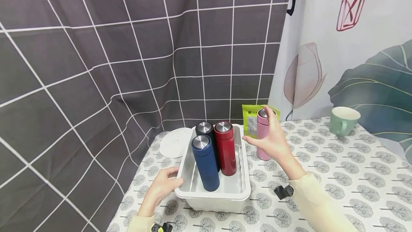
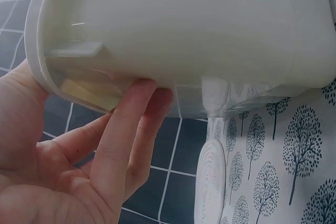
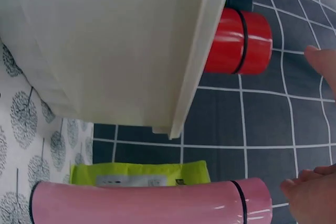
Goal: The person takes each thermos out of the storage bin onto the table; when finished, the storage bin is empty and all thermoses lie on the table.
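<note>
A white plastic bin [image 1: 215,203] holds three upright thermos bottles: a blue one [image 1: 206,165], a black one [image 1: 205,129] and a red one [image 1: 226,153]. My left hand [image 1: 162,186] holds the bin's left side, thumb at the rim and fingers [image 2: 118,135] against the outer wall. To the right of the bin, my right hand [image 1: 271,140] has its thumb and fingers spread in front of a pink thermos bottle [image 1: 263,133]. In the right wrist view, a gap shows between the fingers and the pink bottle's cap [image 3: 257,200].
Behind the pink bottle stands a lime-green pouch [image 1: 250,119]. A round white woven mat [image 1: 173,144] lies left of the bin. A green mug [image 1: 343,121] stands at the far right of the tree-patterned tablecloth [image 1: 322,174]. A dark grid curtain [image 1: 145,46] hangs behind.
</note>
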A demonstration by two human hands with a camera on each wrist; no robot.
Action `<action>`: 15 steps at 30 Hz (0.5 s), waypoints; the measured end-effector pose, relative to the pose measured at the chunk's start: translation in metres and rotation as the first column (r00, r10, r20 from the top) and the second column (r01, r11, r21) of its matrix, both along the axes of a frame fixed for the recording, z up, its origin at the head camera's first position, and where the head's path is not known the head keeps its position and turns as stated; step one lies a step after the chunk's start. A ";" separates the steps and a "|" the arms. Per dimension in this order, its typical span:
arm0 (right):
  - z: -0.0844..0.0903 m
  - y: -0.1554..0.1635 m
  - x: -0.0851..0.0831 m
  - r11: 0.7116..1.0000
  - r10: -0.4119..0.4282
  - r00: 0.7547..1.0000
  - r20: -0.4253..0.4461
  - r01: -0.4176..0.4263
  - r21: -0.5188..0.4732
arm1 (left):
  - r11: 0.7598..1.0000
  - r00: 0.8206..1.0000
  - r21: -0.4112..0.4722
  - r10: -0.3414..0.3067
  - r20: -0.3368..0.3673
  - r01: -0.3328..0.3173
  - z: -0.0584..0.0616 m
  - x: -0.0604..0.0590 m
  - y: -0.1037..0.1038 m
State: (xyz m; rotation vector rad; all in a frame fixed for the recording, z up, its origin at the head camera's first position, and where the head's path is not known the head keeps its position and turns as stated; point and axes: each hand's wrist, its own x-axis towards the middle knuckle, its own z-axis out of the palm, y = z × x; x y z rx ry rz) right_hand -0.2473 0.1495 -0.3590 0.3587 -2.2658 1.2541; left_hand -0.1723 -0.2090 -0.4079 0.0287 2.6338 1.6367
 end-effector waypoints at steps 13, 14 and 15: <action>-0.022 -0.024 -0.010 0.991 0.112 0.987 0.114 -0.119 0.056 | 0.999 1.000 0.041 -0.015 0.017 0.014 0.000 0.000 -0.002; -0.024 -0.025 -0.010 0.990 0.122 0.985 0.122 -0.129 0.055 | 0.999 1.000 0.041 -0.020 0.017 0.019 0.000 0.000 -0.002; -0.025 -0.026 -0.010 0.989 0.129 0.983 0.128 -0.138 0.057 | 0.999 1.000 0.044 -0.023 0.017 0.022 0.000 0.000 -0.001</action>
